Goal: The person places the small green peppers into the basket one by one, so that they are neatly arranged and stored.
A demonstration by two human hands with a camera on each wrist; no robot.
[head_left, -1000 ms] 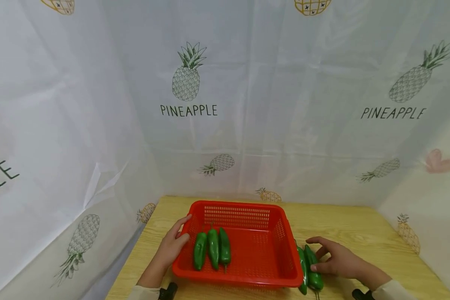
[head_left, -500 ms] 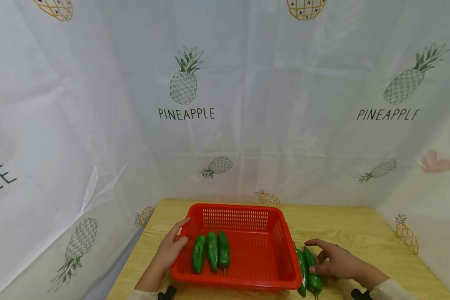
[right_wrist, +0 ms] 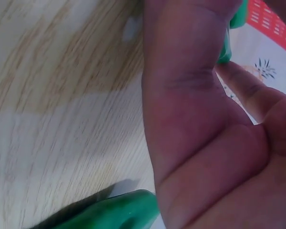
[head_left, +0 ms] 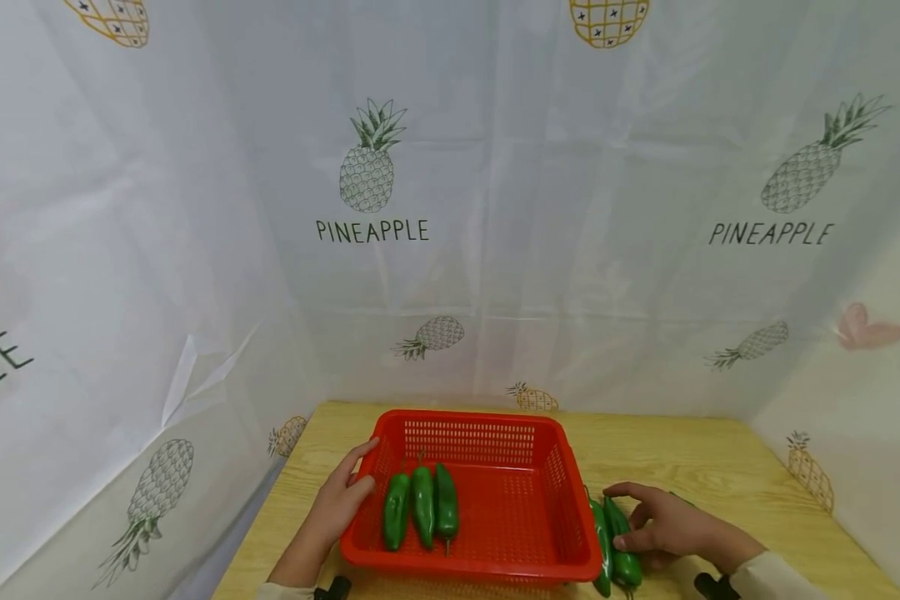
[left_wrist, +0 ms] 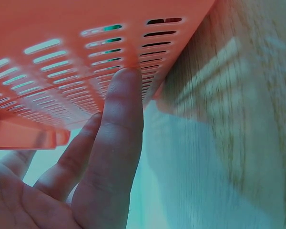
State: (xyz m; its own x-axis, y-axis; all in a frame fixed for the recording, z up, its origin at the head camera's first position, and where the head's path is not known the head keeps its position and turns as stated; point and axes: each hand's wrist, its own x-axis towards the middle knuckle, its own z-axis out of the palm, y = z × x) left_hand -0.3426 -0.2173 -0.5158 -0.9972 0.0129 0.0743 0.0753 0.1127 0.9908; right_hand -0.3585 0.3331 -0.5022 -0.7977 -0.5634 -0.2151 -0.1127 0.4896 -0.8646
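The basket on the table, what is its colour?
The basket is red, clearest in the head view.

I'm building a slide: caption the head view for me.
Left hand on a red basket of three green peppers, right hand touching another pepper outside on the table.

We see a person's bare left hand point(head_left: 337, 504) and bare right hand point(head_left: 671, 525). The left sleeve point(head_left: 285, 591) and right sleeve point(head_left: 776, 577) are plain, pale cream. At the wrists, we find a left mount point(head_left: 333, 589) and right mount point(head_left: 716, 586), both small and black, partly cut off below.
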